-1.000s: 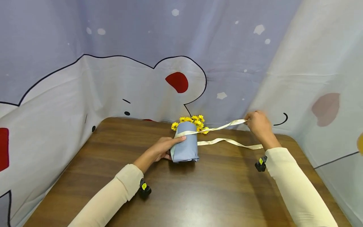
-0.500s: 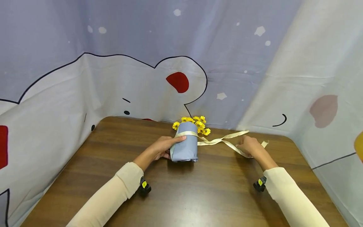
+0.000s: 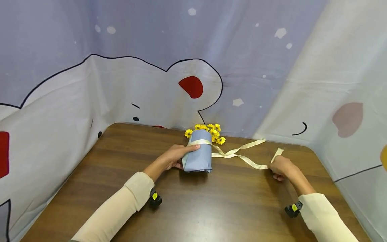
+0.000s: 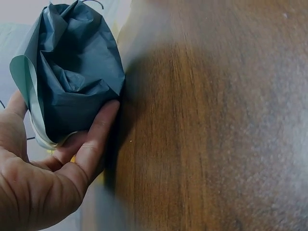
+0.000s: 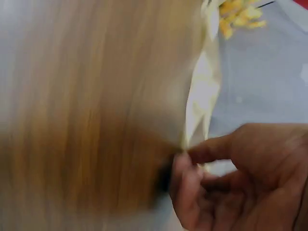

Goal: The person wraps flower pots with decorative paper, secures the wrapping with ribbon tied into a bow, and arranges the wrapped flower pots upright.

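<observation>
A bouquet of yellow flowers (image 3: 215, 133) wrapped in blue-grey paper (image 3: 199, 158) lies at the far side of the table. My left hand (image 3: 173, 156) grips the wrapped bundle from its left, thumb over the front and fingers underneath; the left wrist view shows the folded paper end (image 4: 77, 77). A cream ribbon (image 3: 252, 164) runs round the bundle, its two tails crossing just to the right. My right hand (image 3: 282, 167) pinches the nearer tail close to its end, which sticks up past the fingers. The other tail lies loose behind it.
The brown wooden table (image 3: 193, 208) has rounded far corners. A printed cloth curtain (image 3: 145, 90) hangs right behind its far edge and along both sides. A small black camera is strapped at each wrist.
My right hand has let go of the farther ribbon tail, come down toward the nearer tail, taken hold of it and moved right. My left hand stays on the bouquet.
</observation>
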A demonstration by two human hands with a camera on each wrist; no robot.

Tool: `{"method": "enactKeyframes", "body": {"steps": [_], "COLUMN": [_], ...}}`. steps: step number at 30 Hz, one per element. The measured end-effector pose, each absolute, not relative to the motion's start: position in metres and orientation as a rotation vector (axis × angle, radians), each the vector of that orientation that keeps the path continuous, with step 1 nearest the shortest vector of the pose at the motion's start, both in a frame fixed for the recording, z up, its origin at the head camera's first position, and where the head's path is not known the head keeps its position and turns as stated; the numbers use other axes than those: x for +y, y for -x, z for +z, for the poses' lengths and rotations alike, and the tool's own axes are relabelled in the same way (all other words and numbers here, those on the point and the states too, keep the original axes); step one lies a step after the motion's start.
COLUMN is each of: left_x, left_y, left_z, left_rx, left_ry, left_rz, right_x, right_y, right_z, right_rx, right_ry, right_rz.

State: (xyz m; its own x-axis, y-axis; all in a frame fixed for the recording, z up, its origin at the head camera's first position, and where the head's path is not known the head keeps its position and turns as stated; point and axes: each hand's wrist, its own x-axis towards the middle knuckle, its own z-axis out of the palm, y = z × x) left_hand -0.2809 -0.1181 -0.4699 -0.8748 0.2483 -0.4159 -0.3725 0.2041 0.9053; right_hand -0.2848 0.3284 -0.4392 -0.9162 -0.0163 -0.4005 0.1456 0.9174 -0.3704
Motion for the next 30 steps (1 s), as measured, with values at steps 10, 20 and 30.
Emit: {"method": "enactKeyframes", "body": {"steps": [10, 20, 30], "left_x": [-0.113, -0.118, -0.118], "left_y": [0.282, 0.279, 0.283], "left_z": [-0.466, -0.468, -0.47], "left_rx": [2.008, 2.019, 2.015], "left_ry": [0.087, 0.128, 0.118], "left_rz": [1.73, 1.726, 1.74], "right_x": [0.303, 0.287, 0.139], "right_y": [0.25, 0.293, 0.326], "right_z": [-0.386, -0.387, -0.35], "right_rx": [2.143, 2.941, 2.895], "right_ry": [0.495, 0.146, 0.394], "right_rz": [-0.755, -0.904, -1.843]}}
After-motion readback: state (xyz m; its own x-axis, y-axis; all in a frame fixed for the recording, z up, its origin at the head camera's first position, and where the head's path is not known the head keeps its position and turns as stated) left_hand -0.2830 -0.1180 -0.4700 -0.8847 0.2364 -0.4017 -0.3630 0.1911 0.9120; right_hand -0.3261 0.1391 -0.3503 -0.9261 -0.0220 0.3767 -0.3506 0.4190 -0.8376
